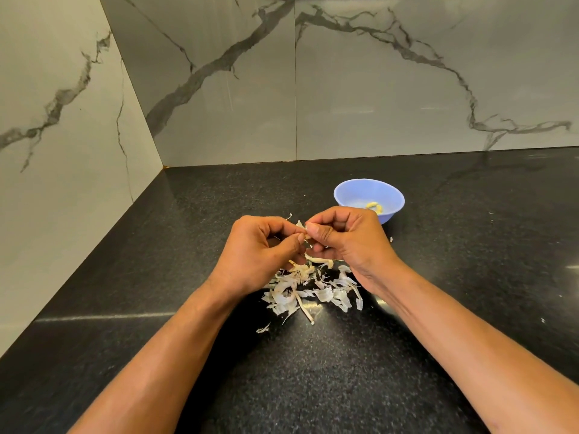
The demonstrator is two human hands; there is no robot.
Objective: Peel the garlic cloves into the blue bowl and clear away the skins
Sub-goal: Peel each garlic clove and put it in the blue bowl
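skins (313,291) before bowl (351,191), on counter (438,339)

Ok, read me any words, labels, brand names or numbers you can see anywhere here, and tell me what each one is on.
None: no text can be read in this view.
blue bowl: plain, no print or mark showing.
black counter: speckles only.
marble wall tiles: grey veins only, no lettering.
garlic skins and the clove pinched between the left hand and the right hand: no label.

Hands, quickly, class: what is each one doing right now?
Left hand: fingers curled, pinching the garlic clove.
Right hand: fingers curled, pinching the same clove.
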